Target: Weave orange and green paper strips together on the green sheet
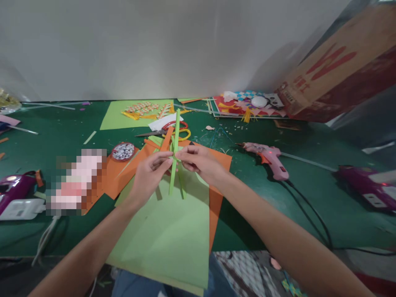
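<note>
Both hands meet over a light green sheet of paper [167, 231] that hangs past the table's front edge. My left hand [151, 171] pinches green paper strips [177, 134] between thumb and forefinger. From the other side, my right hand [198, 161] grips the same strips where they cross. One long strip stands nearly upright, and others point down below the fingers. An orange strip [167, 139] sticks up beside them; my fingers hide how it joins. Just beyond lie scissors [163, 131] with red and yellow handles, on loose orange and green strips. An orange sheet [220, 165] shows underneath.
A pink glue gun [267, 156] lies at right, its cord running toward me. At left are a round container of small white pieces [123, 152], a blurred pink object [78, 179] and a white plug [23, 209]. Paper crafts [250, 103] and a paper bag [334, 70] stand behind.
</note>
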### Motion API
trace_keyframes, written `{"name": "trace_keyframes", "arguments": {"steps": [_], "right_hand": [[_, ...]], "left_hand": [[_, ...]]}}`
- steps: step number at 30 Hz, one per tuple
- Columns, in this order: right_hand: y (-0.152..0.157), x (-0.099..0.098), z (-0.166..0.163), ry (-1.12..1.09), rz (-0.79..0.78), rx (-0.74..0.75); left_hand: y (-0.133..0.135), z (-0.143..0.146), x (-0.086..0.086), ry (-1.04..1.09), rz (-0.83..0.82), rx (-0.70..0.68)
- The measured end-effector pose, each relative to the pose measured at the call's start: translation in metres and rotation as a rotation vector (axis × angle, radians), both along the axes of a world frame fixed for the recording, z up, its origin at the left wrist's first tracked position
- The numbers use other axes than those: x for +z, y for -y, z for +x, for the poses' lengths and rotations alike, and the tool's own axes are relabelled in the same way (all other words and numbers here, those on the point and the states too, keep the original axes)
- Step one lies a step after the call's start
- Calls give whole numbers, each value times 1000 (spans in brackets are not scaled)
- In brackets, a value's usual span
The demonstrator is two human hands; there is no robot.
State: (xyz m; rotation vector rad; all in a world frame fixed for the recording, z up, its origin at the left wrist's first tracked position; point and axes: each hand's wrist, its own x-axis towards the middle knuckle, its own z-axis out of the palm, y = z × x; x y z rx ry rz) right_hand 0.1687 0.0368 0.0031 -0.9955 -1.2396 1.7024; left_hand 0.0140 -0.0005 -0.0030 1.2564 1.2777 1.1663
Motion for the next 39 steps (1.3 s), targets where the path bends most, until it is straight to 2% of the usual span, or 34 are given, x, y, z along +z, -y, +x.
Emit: {"name": "trace_keyframes", "arguments": {"steps": [16,27,39], "right_hand": [[0,-3,-2,-31,-11,-10],[-3,7,5,50,-23,162],[-2,-1,0,105,-45,113]], "left_hand": [[-2,-1,-1,2,20,-27],[-1,-2,3,48,20,-38],[0,-3,-3,-97,89,1]]}}
